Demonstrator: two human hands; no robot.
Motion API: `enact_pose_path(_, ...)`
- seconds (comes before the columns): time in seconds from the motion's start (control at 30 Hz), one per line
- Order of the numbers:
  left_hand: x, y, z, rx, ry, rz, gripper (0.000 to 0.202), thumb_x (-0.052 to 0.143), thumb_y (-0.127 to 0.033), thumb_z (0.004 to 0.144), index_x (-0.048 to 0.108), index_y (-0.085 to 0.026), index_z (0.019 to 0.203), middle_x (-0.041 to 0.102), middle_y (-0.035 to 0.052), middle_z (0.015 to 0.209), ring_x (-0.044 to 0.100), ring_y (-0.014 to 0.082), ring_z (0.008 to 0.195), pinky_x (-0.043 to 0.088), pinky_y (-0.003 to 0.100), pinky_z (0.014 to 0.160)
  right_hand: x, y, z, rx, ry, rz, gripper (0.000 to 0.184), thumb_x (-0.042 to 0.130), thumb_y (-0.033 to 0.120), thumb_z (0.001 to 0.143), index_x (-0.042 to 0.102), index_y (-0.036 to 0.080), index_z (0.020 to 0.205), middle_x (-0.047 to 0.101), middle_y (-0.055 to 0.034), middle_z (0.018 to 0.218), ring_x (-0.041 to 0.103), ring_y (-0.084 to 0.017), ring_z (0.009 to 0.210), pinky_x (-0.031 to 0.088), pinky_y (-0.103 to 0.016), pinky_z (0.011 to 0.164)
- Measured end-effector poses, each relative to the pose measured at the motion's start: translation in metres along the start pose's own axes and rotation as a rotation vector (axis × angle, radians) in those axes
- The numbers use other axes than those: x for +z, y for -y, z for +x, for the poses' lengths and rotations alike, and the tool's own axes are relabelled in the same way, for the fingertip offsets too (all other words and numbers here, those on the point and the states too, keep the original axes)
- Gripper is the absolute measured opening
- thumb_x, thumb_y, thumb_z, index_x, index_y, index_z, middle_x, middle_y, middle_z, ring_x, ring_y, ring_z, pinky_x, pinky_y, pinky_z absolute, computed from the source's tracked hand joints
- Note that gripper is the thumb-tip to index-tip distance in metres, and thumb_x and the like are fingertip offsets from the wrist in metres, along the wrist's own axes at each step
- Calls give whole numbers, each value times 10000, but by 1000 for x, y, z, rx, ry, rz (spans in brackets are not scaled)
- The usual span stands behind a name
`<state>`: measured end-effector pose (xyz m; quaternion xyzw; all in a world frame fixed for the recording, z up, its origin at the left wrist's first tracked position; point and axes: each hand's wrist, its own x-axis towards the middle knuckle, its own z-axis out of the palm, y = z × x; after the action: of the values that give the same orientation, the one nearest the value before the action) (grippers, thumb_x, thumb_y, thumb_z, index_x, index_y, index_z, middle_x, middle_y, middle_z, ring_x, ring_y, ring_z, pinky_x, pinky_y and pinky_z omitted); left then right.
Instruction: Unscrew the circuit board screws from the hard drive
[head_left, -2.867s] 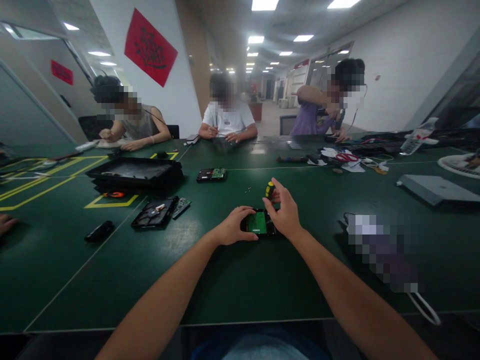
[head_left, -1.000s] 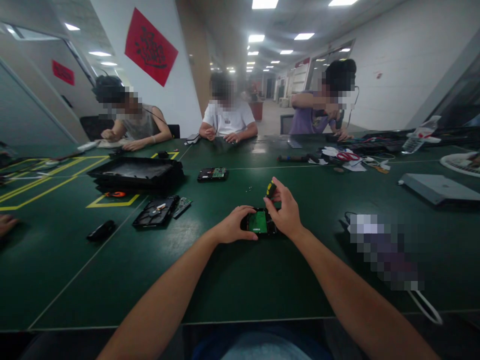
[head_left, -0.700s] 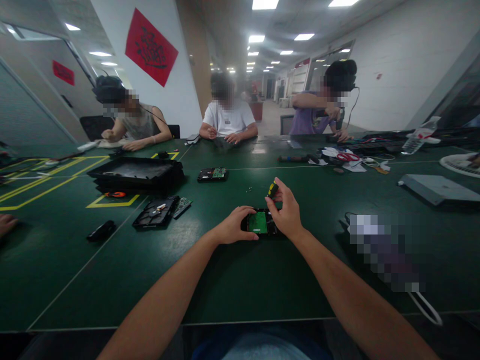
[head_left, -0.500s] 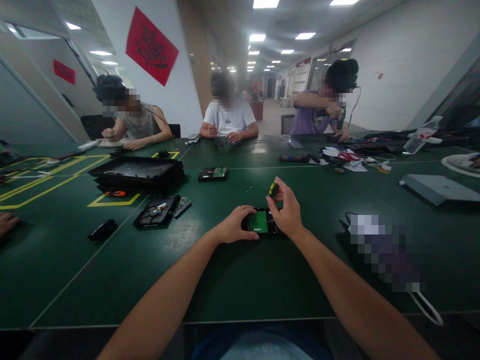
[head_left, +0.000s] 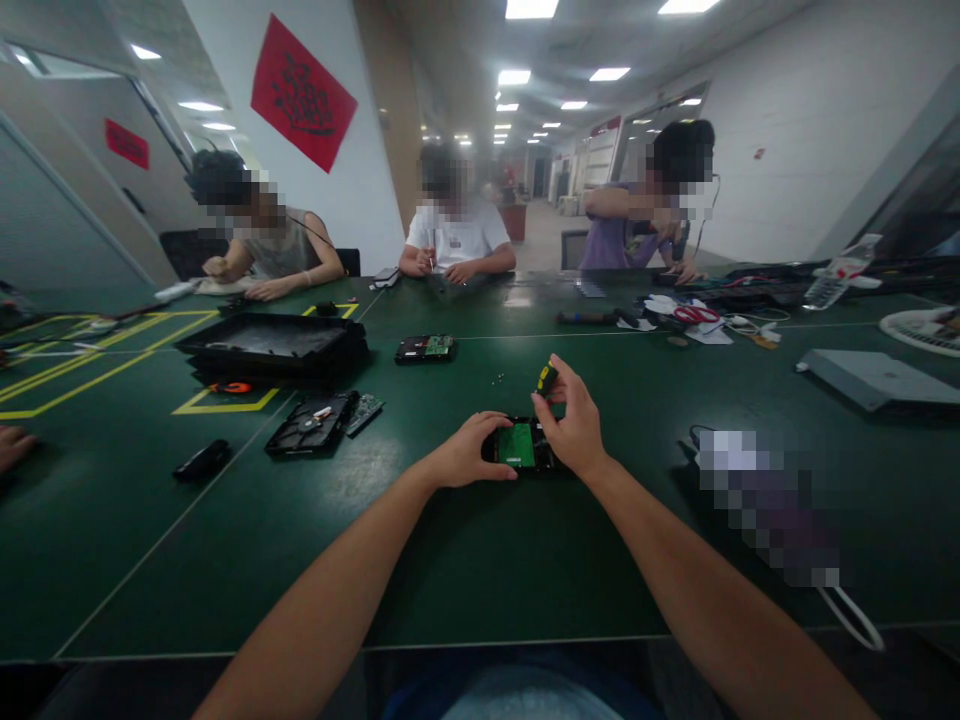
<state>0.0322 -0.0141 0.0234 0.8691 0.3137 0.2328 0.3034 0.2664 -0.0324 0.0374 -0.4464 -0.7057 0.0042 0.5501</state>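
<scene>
There were two bare hands, a left hand (head_left: 466, 452) and a right hand (head_left: 576, 422), the right with one yellow-and-black tool handle (head_left: 547, 377). Two flat black drives bore green circuit boards: one near drive (head_left: 516, 446) between the hands, one far drive (head_left: 425, 348) beyond the left. Left of that hand were one opened black casing (head_left: 300, 430) and one loose grey-green circuit board (head_left: 365, 415); right of the other, one clear plastic bottle (head_left: 834, 278) and one flat grey box (head_left: 870, 380). Beyond both were three people (head_left: 455, 240), with one other person's hand (head_left: 13, 448) far left.
</scene>
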Motion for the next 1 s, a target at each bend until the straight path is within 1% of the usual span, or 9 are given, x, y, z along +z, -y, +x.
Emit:
enact_pose_path(0.2, 0, 1, 0, -9, 3, 2, 853, 889, -529, 696, 550, -239, 1424, 508, 140, 1488, 474, 348, 1400, 386, 532, 1201, -1, 1, 0, 8, 9, 2, 666, 605, 340, 982, 320, 336, 1583, 607, -113, 1268, 670, -240, 915, 641, -481, 829)
enact_pose_path(0.3, 0, 1, 0, -7, 1, 1, 854, 891, -527, 692, 551, -245, 1423, 512, 139, 1485, 476, 353, 1396, 384, 540, 1200, -1, 3, 1, 14, 15, -2, 648, 583, 339, 991, 320, 338, 1583, 606, -116, 1282, 668, -239, 912, 638, -488, 837)
enact_pose_path(0.4, 0, 0, 0, -25, 9, -6, 855, 888, -528, 693, 545, -256, 1428, 503, 133, 1494, 462, 357, 1410, 383, 551, 1200, -2, 4, 2, 24, 35, -3, 636, 556, 333, 1002, 306, 339, 1587, 616, -113, 1305, 674, -252, 957, 629, -505, 871)
enact_pose_path(0.5, -1, -1, 0, -40, 15, -3, 858, 883, -538, 696, 542, -251, 1429, 494, 133, 1501, 459, 352, 1414, 384, 543, 1203, -2, 5, 2, 31, 74, 13, 640, 546, 317, 1008, 288, 343, 1593, 640, -100, 1277, 680, -256, 989, 621, -504, 894)
enact_pose_path(0.63, -1, -2, 0, -24, 7, -4, 847, 882, -528, 703, 544, -245, 1426, 502, 139, 1493, 467, 348, 1406, 390, 539, 1198, -2, 4, 2, 14, 76, -17, 645, 586, 325, 989, 327, 342, 1579, 641, -97, 1219, 671, -251, 918, 626, -490, 833)
enact_pose_path(0.7, -1, -3, 0, -16, 2, -10, 839, 885, -518, 701, 549, -250, 1421, 505, 137, 1493, 466, 353, 1406, 388, 548, 1197, -2, 3, 2, -3, 69, -32, 653, 602, 339, 980, 336, 343, 1576, 639, -98, 1215, 669, -250, 896, 626, -493, 830)
enact_pose_path(0.87, 0, -4, 0, -14, -3, -2, 838, 896, -503, 688, 553, -258, 1412, 521, 127, 1479, 471, 358, 1402, 375, 557, 1203, -3, 3, 4, -8, 67, 4, 607, 503, 303, 1022, 299, 354, 1591, 620, -89, 1346, 680, -262, 1063, 592, -514, 968)
enact_pose_path(0.93, 0, -4, 0, -9, -5, -2, 840, 896, -505, 689, 551, -254, 1412, 519, 129, 1480, 474, 356, 1398, 379, 554, 1203, -4, 3, 4, -1, 62, 9, 602, 514, 319, 1021, 307, 351, 1585, 624, -92, 1327, 681, -266, 1052, 600, -513, 951)
enact_pose_path(1.0, 0, -3, 0, -5, -5, 1, 839, 890, -509, 699, 545, -250, 1418, 507, 133, 1489, 472, 351, 1401, 377, 545, 1208, -4, 4, 4, -7, 48, -20, 610, 569, 354, 999, 345, 351, 1566, 628, -101, 1275, 676, -274, 995, 614, -517, 900)
